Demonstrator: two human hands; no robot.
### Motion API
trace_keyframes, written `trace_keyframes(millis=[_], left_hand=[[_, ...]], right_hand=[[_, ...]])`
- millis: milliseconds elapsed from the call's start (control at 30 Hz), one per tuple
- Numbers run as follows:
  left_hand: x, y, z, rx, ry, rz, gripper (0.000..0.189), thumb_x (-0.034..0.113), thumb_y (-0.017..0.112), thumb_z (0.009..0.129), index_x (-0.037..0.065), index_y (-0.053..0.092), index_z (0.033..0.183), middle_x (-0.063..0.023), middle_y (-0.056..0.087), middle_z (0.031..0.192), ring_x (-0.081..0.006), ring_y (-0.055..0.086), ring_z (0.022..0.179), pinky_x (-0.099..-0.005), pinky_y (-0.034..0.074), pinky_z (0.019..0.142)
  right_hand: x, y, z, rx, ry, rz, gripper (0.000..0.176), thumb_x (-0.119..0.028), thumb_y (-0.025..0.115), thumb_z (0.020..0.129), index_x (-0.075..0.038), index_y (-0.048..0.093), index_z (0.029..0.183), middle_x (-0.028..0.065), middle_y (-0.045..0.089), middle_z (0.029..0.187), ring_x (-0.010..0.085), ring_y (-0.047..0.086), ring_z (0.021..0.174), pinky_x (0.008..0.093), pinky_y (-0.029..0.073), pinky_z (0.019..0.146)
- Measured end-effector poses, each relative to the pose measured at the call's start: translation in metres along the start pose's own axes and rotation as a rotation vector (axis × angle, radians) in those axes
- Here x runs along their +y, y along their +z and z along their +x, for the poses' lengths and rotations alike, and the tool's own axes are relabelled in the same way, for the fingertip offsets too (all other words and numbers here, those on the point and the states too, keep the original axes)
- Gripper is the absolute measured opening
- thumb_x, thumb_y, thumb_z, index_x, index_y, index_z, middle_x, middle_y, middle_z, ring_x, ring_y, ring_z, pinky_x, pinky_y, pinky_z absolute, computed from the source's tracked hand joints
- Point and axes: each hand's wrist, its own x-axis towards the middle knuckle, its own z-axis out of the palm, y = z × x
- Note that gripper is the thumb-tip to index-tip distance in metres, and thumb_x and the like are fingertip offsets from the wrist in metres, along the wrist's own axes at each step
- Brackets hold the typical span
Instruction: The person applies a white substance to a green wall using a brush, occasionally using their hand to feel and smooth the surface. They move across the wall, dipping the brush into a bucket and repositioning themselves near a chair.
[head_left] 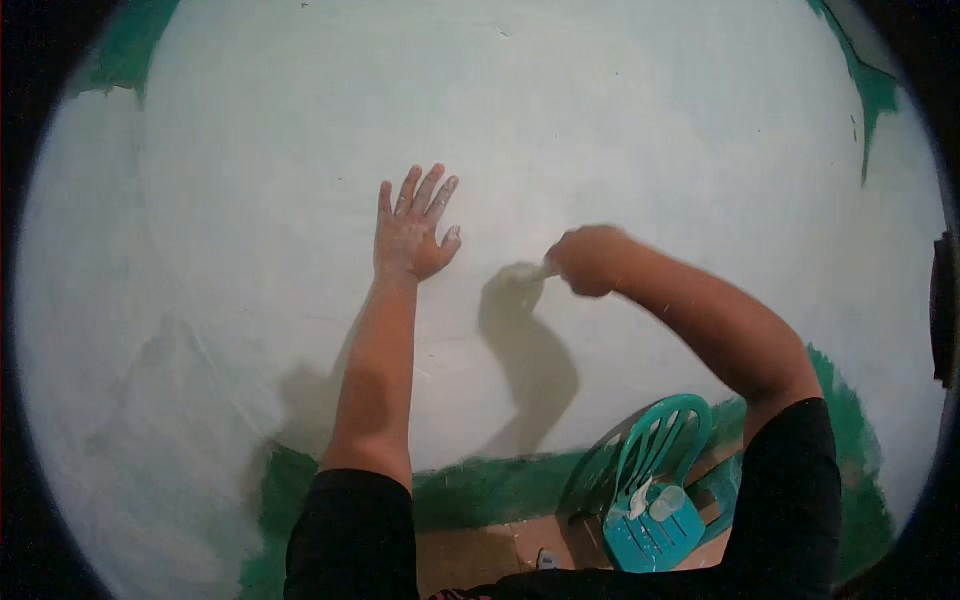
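My left hand (412, 232) lies against the whitish wall (620, 140), fingers spread and pointing up, with white smears on the fingertips. To its right, my right hand (592, 260) is closed round a short pale brush-like tool (528, 273). The tool's end points left at the wall and blends with the pale surface, so its exact shape is hard to make out. A dark shadow of the right hand and arm falls on the wall below the tool.
Green patches (490, 490) show along the wall's base, sides and upper corners. A green plastic chair (650, 540) stands at lower right, holding a clear cup (667, 503) and a whitish cloth-like piece (640, 498). Brown floor tiles (465, 560) lie below.
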Motion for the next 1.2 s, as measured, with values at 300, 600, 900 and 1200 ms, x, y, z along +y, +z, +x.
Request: trace_keyframes(millis=[300, 600, 900, 1200], left_hand=[[0.000, 0.006, -0.002, -0.003, -0.067, -0.044, 0.069, 0.042, 0.050, 0.078, 0.026, 0.026, 0.141, 0.0027, 0.018, 0.148, -0.0221, 0.014, 0.137, -0.0508, 0.006, 0.110], [0.002, 0.015, 0.000, -0.030, -0.107, -0.008, 0.072, 0.042, 0.051, 0.077, 0.023, 0.026, 0.141, 0.0020, 0.017, 0.149, -0.0217, 0.012, 0.138, -0.0509, 0.002, 0.110], [0.005, 0.016, -0.009, 0.008, -0.124, 0.018, 0.071, 0.044, 0.051, 0.076, 0.024, 0.028, 0.140, 0.0021, 0.020, 0.148, -0.0196, 0.014, 0.138, -0.0521, 0.004, 0.110], [0.004, 0.019, -0.018, 0.040, -0.110, 0.003, 0.070, 0.043, 0.052, 0.076, 0.023, 0.030, 0.139, 0.0017, 0.019, 0.148, -0.0203, 0.015, 0.137, -0.0535, 0.006, 0.109]], right_hand=[[0.101, -0.120, 0.018, 0.759, 0.393, -0.235, 0.016, -0.010, 0.054, 0.076, -0.009, 0.066, 0.088, 0.0105, 0.066, 0.091, 0.0290, 0.064, 0.085, 0.0400, 0.052, 0.070], [0.046, -0.039, 0.025, 0.346, 0.261, -0.253, 0.012, -0.007, 0.056, 0.074, -0.008, 0.068, 0.078, 0.0102, 0.067, 0.079, 0.0239, 0.066, 0.078, 0.0341, 0.052, 0.066], [0.151, -0.125, 0.008, 0.649, 0.451, -0.246, 0.019, -0.013, 0.058, 0.071, -0.009, 0.067, 0.088, 0.0110, 0.067, 0.089, 0.0303, 0.065, 0.084, 0.0413, 0.053, 0.071], [0.056, -0.001, 0.032, 0.542, 0.297, -0.363, 0.049, -0.010, 0.049, 0.081, 0.015, 0.042, 0.122, 0.0122, 0.065, 0.070, 0.0222, 0.064, 0.063, 0.0352, 0.050, 0.053]])
